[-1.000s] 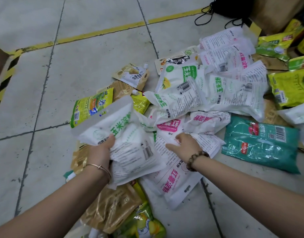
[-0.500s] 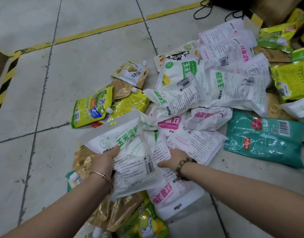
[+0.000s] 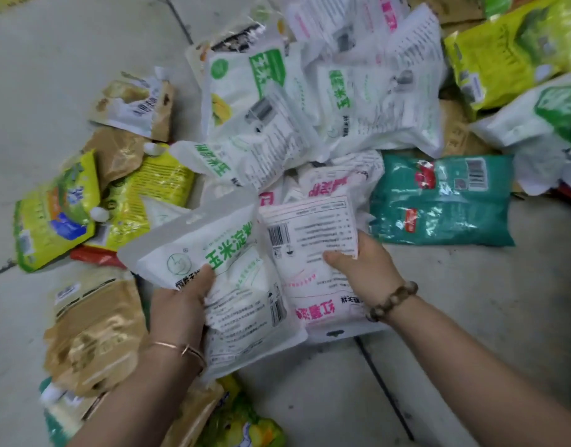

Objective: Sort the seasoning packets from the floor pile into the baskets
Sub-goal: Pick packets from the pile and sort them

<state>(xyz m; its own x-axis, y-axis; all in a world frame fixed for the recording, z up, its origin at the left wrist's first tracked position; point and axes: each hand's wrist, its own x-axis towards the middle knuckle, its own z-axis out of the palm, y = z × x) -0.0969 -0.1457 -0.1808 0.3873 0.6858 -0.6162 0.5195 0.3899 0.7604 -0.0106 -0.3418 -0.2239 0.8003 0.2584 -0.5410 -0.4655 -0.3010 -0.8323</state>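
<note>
While the left hand (image 3: 184,304) grips green-lettered white packets (image 3: 219,253), the right hand (image 3: 361,269) pinches a pink-printed packet (image 3: 310,237) just beside them, long axis pointing away.

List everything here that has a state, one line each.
Green-print packets, gripped in left hand.
Pink-print packet, printed back up, gripped by right hand.
Teal packet, flat on floor, untouched.
Brown pouch, crumpled, on floor, untouched.

Left hand (image 3: 184,298) grips a green-lettered white packet (image 3: 219,253); right hand (image 3: 361,269) pinches a pink-printed packet (image 3: 310,233) above the floor pile (image 3: 326,108).
</note>
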